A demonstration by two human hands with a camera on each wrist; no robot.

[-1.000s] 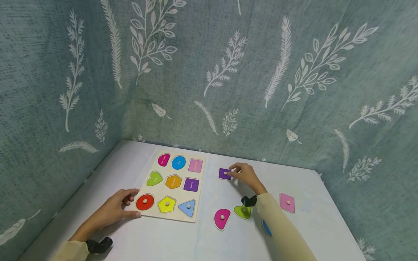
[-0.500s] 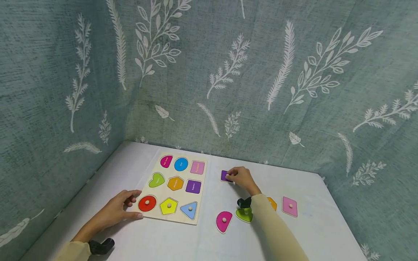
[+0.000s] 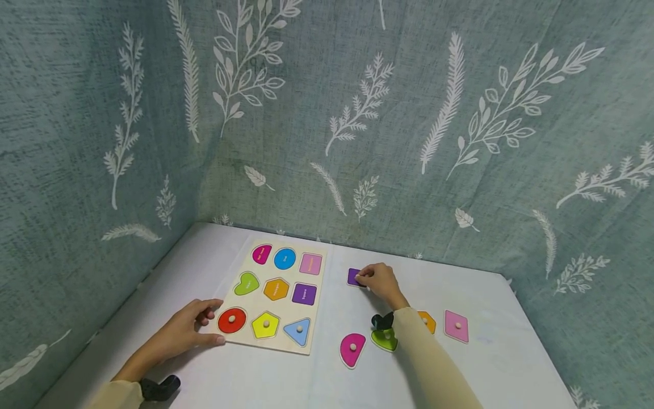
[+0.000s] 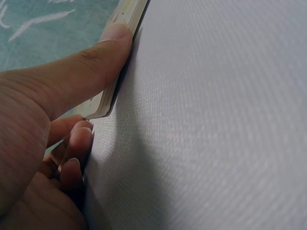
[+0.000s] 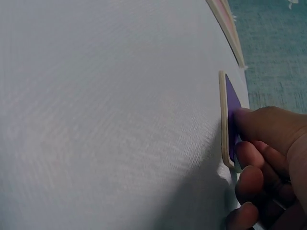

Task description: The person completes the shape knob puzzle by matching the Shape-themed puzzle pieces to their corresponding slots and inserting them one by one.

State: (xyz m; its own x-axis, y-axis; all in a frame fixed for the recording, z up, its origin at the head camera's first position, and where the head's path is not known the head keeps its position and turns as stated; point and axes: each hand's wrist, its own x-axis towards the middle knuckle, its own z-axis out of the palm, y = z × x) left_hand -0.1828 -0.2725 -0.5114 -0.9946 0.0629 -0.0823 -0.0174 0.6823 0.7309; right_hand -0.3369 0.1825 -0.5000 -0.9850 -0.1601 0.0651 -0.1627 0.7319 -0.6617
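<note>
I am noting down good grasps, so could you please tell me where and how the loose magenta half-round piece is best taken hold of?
Probably by the round knob near its middle, pinched from above: the magenta piece lies flat on the white table, knob up and uncovered, leaving little rim to get under.

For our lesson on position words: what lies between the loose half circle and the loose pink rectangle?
In the head view: the loose green heart, the right sleeve, and the loose orange hexagon, partly hidden by that sleeve.
</note>
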